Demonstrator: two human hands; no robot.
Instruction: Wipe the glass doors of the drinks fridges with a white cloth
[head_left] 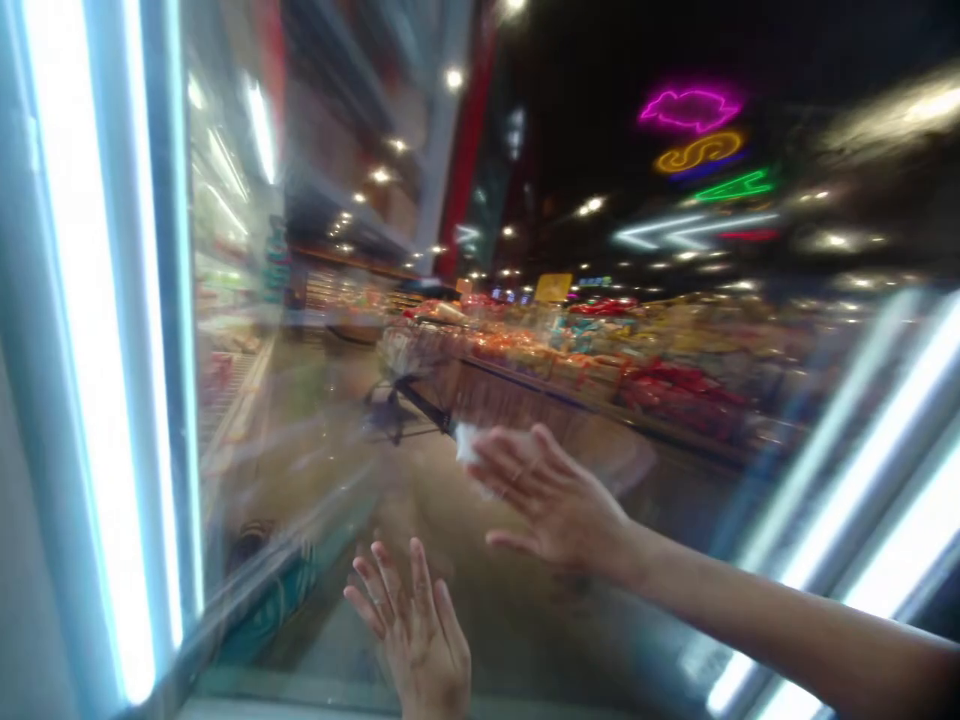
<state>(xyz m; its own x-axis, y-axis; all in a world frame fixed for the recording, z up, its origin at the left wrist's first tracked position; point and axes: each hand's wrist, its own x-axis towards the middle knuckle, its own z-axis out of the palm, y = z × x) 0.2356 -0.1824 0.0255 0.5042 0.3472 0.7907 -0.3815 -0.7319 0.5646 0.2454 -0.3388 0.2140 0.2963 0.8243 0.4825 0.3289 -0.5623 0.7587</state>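
Observation:
My right hand (547,490) reaches in from the right, its fingers stretched out over a small white cloth (466,440). The cloth shows past the fingertips and lies flat under them, apparently against a clear glass pane. Blur hides whether it is cloth or tissue. Lower down, my left hand (420,630) is raised with its fingers spread and nothing visible in it. It is close to the glass; whether it touches cannot be made out.
Bright light tubes (90,330) line the left side, and more tubes (847,500) slant on the right. Through the glass are a blurred shopping cart (412,345), a long stand of packaged goods (675,390) and neon signs (690,108). A pale ledge (315,708) runs along the bottom.

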